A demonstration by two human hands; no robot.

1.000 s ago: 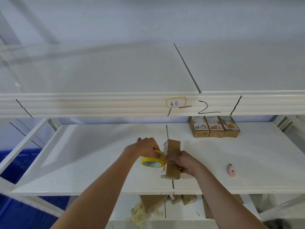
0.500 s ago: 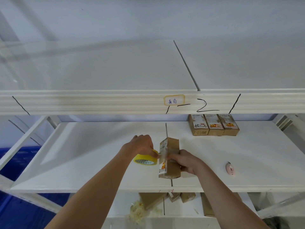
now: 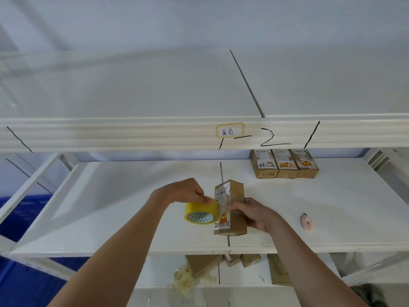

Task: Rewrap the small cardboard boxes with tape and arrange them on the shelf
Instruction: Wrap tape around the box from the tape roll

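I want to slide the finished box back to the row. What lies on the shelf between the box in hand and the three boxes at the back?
Nothing: in the head view, bare white shelf separates the held box from the three boxes.

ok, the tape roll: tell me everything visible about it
The tape roll is a wide ring of yellowish translucent tape on a core printed inside with a grey-white triangle pattern. It hangs tilted above the middle shelf, its open side facing the camera. The left hand grips its top. A clear strip runs from it to the upright cardboard box, where the right hand presses it down.
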